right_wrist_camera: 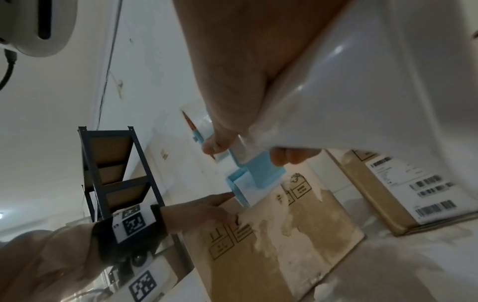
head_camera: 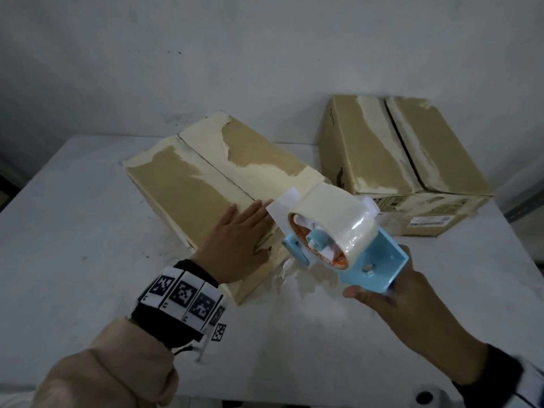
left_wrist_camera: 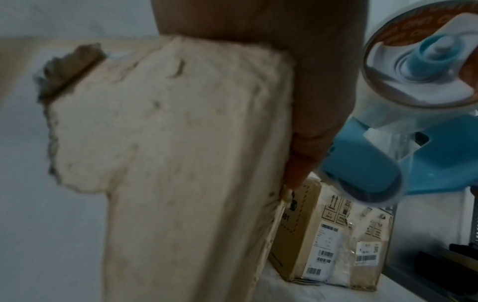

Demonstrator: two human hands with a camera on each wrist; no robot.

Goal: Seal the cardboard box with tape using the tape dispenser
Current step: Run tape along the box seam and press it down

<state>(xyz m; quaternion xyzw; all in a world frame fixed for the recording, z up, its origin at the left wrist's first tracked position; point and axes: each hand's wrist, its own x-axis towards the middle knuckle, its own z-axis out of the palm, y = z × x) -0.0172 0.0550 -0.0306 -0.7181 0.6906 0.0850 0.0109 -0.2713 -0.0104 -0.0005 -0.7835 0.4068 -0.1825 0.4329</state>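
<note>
Flat on box (head_camera: pixel 206 169), left hand (head_camera: pixel 235 245).

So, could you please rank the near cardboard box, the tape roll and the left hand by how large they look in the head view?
1. Near cardboard box, clearly the largest.
2. Tape roll and left hand look about alike; the roll is raised toward the camera, so I would not rank them.

The cardboard box (head_camera: pixel 188 178) lies in front of me on the table, brown, its top flaps closed along a centre seam and scarred with pale torn tape patches. My blue tape dispenser (head_camera: pixel 347 248), carrying a roll of clear tape (head_camera: pixel 332 213), is tilted over the box's near right end.
</note>
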